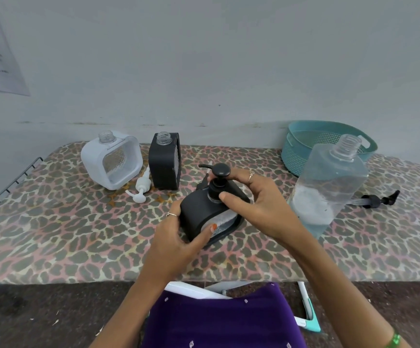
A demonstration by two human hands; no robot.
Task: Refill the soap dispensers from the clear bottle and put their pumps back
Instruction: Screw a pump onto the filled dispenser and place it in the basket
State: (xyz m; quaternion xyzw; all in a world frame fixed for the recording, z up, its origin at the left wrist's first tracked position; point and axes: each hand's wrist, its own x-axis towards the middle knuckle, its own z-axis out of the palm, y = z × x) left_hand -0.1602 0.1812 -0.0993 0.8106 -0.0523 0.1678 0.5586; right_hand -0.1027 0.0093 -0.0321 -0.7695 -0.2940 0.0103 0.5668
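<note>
Centrally, black dispenser (203, 217) tilted, textured clear window, black pump (217, 180) on its neck, left hand (178, 237) gripping body, right hand (254, 199) pinching pump collar

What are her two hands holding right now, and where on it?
The left hand grips the black dispenser by its body; the right hand pinches its black pump at the collar.

Bare forearms, no sleeves. Left hand (176, 237): thin ring (171, 215) on one finger, orange-red nail polish on the thumb. Right hand (256, 207): gold ring (251, 175), green bracelet (395, 339) at the wrist. Purple dotted garment (219, 320) over the lap.
</note>
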